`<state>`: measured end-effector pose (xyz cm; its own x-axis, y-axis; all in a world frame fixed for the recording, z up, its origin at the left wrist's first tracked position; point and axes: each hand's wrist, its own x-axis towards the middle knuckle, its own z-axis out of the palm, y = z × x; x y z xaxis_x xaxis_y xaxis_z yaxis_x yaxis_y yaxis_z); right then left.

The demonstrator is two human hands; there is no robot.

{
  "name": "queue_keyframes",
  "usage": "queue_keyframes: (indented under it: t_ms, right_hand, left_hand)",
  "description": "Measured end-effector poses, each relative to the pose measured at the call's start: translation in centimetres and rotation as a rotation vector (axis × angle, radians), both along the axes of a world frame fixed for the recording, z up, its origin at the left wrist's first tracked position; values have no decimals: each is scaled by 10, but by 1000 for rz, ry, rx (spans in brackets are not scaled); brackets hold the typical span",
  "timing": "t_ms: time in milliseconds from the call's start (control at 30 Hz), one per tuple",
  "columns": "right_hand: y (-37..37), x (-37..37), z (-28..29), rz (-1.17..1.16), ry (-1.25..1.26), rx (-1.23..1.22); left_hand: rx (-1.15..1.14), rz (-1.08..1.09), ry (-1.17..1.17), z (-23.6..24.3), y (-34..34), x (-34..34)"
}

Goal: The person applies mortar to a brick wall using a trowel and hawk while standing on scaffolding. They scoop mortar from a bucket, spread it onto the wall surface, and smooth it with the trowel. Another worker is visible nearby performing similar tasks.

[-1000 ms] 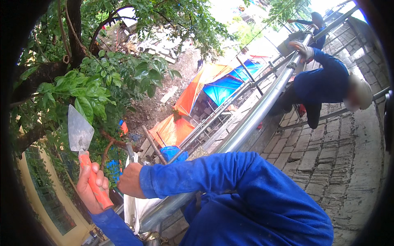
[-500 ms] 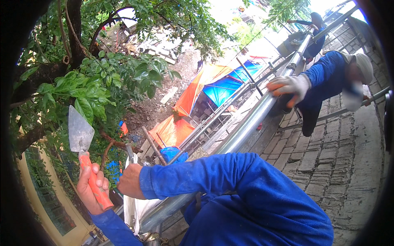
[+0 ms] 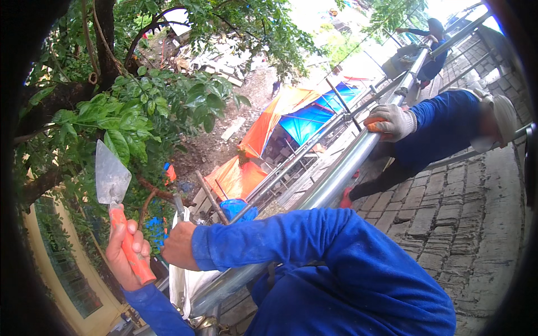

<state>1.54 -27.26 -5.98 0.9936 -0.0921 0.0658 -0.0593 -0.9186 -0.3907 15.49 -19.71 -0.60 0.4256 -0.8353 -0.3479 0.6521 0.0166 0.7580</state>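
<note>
In my left hand [image 3: 119, 260] is a small pointing trowel [image 3: 111, 178]. My fingers wrap its worn orange handle, and the grey, pointed blade stands up beside green leaves. My right hand [image 3: 178, 246] is a fist just to the right of the handle, with the forearm reaching across from the right. A narrow grey end [image 3: 179, 203] shows above this fist; whether I grip it is unclear, as the closed fingers hide it. Below the fist hangs a white cloth or sack [image 3: 180, 291] against the scaffold pipe.
A thick metal scaffold pipe [image 3: 336, 179] runs diagonally away. On the right, a person in blue [image 3: 448, 126] rests a gloved hand on it beside a brick wall [image 3: 437, 224]; another person [image 3: 434, 59] is farther off. Tree branches [image 3: 61, 103] crowd the left. Orange tarps [image 3: 238, 178] lie below.
The nearby person has bent lower and shifted a leg, and their gloved hand has closed over the pipe. My hands and the trowel have hardly moved.
</note>
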Motion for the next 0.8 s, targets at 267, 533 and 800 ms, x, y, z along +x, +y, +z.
queue_keyframes:
  t_ms: [267,533,800]
  right_hand:
    - [-3,1,-5,3,-14,-3]
    - [-33,10,20,-55,213,-26]
    - [-60,9,39,-163,294,79]
  left_hand:
    - [-11,4,31,-6,6,10]
    - [-12,-87,93,-1,8,17]
    - [-10,-47,130,-8,3,18]
